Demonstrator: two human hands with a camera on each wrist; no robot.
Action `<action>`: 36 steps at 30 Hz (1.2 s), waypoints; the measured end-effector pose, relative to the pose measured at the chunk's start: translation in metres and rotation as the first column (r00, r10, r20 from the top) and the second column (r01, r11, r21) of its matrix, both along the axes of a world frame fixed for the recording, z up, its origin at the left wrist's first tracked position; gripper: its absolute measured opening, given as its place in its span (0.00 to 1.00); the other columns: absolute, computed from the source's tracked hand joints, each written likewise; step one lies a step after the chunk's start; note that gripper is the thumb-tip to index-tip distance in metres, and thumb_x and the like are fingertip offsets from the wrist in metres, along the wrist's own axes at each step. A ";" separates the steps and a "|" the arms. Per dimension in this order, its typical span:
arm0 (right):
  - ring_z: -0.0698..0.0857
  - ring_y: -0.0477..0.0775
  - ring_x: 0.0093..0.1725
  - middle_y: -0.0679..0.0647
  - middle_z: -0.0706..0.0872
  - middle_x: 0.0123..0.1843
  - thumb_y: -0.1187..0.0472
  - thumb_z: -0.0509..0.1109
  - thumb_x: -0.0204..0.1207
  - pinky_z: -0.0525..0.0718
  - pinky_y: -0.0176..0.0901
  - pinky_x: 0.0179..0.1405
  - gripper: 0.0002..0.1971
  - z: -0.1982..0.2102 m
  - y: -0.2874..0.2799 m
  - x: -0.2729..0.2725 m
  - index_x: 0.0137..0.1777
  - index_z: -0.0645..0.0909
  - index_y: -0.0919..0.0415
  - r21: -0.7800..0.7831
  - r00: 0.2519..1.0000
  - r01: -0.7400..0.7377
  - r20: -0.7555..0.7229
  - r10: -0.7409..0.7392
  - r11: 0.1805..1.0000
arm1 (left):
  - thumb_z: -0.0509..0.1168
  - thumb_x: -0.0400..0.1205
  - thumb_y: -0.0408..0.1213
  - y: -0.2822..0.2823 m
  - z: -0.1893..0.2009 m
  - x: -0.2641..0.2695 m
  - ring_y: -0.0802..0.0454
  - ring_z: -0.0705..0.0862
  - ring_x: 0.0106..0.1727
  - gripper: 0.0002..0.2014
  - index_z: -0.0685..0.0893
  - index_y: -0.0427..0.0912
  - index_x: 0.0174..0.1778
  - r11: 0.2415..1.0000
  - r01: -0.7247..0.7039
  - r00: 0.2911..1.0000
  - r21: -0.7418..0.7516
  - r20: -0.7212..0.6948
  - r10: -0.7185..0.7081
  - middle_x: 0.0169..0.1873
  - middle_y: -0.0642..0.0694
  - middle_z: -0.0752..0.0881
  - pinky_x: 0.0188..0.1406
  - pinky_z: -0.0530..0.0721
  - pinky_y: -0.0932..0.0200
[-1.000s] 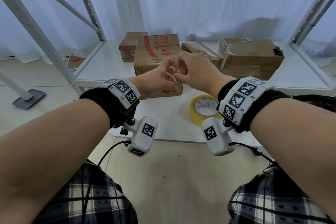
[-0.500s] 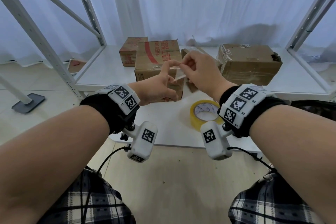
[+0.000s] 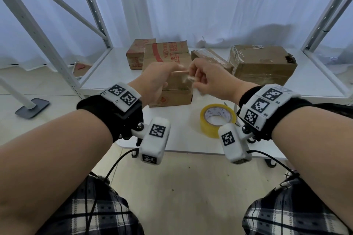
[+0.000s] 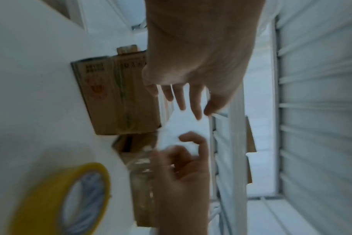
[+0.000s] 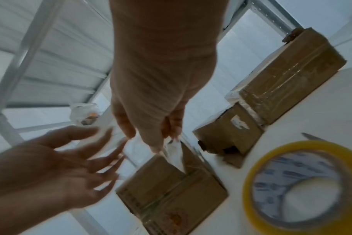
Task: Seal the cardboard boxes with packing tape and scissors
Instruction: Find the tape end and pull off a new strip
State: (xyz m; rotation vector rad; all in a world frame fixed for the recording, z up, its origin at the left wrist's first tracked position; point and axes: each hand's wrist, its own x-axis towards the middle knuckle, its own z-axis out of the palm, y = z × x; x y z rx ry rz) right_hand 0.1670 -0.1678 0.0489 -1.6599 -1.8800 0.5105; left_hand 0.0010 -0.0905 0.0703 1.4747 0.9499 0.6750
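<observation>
White curtain hangs behind the shelf frame, and on the white counter [image 3: 183,139] in front of you stand four cardboard boxes, with the red-printed box [image 3: 168,74] nearest your hands. Half a second ago your hands met at one small piece of clear tape; now your left hand [image 3: 156,80] has let go and its fingers are spread and straight, while your right hand [image 3: 208,80] alone pinches the crumpled tape scrap [image 3: 188,80] between thumb and fingertips. That reads as a spoiled or leftover bit being peeled off your fingers, not a strip going onto a box, so expect to cut a fresh length. The tape roll [image 3: 217,119] lies flat on the counter, just under your right wrist, with the scissors [image 3: 235,109] peeking out beside it, mostly hidden by the wrist rig. From the head view your left fingers are hard to read against the box; the right wrist view shows them plainly fanned out and empty [image 5: 90,155], and shows the scrap [image 5: 175,152] dangling over the box top. The left wrist view adds the clear tape already running down that box's front [image 4: 119,98].
</observation>
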 end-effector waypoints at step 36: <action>0.75 0.51 0.26 0.50 0.78 0.23 0.60 0.74 0.77 0.75 0.41 0.28 0.09 0.001 0.007 -0.005 0.48 0.80 0.65 -0.102 0.907 0.120 -0.394 -0.150 0.988 | 0.68 0.82 0.40 0.009 -0.008 -0.002 0.54 0.81 0.35 0.07 0.88 0.42 0.42 0.738 0.275 0.934 0.616 -0.354 -0.053 0.32 0.48 0.85 0.46 0.83 0.54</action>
